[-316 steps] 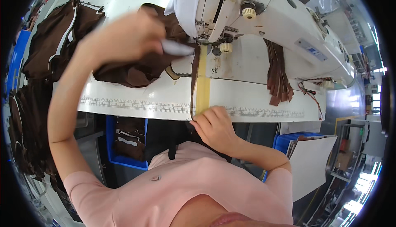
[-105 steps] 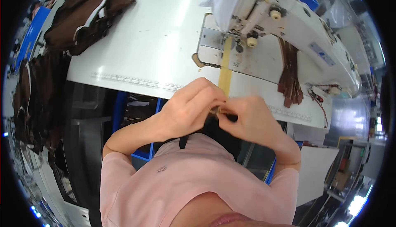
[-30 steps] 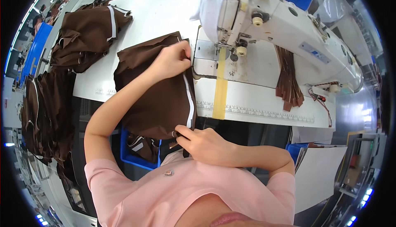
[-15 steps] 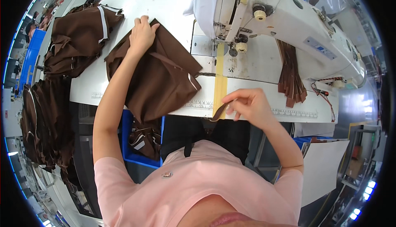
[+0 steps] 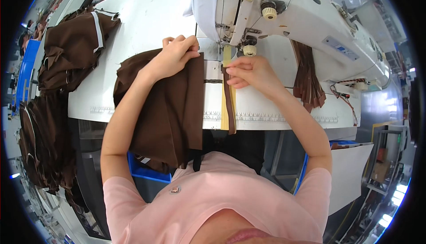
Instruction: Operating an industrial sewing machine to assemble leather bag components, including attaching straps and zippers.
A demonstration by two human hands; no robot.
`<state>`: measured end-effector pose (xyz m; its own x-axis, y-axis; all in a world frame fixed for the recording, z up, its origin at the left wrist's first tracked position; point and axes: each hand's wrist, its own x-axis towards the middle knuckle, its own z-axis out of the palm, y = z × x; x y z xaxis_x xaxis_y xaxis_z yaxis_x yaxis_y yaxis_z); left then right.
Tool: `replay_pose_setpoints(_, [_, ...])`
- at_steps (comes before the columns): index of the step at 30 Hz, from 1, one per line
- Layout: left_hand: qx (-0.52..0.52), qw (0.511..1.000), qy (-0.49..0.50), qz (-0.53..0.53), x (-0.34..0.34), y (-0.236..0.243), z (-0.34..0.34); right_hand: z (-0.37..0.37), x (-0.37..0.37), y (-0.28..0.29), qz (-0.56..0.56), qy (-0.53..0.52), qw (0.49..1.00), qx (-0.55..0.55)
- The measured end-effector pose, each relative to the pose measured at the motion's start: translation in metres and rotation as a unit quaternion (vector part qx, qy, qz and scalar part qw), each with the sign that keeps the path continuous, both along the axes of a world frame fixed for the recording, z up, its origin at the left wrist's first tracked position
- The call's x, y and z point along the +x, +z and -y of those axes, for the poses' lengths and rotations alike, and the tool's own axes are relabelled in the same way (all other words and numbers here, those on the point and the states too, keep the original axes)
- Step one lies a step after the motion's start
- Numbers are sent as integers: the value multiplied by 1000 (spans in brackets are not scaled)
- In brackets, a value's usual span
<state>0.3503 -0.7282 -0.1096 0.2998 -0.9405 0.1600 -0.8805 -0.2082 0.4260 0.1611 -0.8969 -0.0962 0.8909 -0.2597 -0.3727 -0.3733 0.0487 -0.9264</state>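
My left hand (image 5: 177,55) pinches the upper right corner of a brown fabric panel (image 5: 164,106), which lies left of the machine and hangs over the table's front edge. Between the thumb and fingers of my right hand (image 5: 250,73) is the top end of a narrow brown fabric strip (image 5: 229,104). That strip runs down along a yellow tape guide (image 5: 225,115) on the table. Just beyond both hands stands the needle area of a white sewing machine (image 5: 306,22). A small gap separates the panel's straight right edge from the strip.
A bundle of brown strips (image 5: 306,75) lies on the table at the right. Brown fabric pieces (image 5: 73,44) are heaped at the far left, and more brown fabric (image 5: 46,142) hangs below them. A blue bin (image 5: 148,173) sits under the table's front edge.
My left hand has moved right and nearer, turning the panel so its edge runs straight beside the tape. My right hand has carried the strip away from me, toward the needle area.
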Motion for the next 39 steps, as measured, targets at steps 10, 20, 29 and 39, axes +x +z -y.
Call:
replay_pose_setpoints(10, [-3, 901, 63, -428, -19, 22, 21, 3, 20, -20, 41, -74, 996, -1])
replay_pose_setpoints(20, [5, 913, 26, -407, -23, 11, 22, 3, 17, -22, 37, -72, 994, -70])
replay_pose_setpoints(29, [-61, 937, 107, -325, -41, 3, 28, -3, 21, -25, 18, -75, 995, -62])
replay_pose_setpoints(39, [-74, 967, 93, -223, -43, -3, 29, -1, 25, -24, 1, -66, 996, -58])
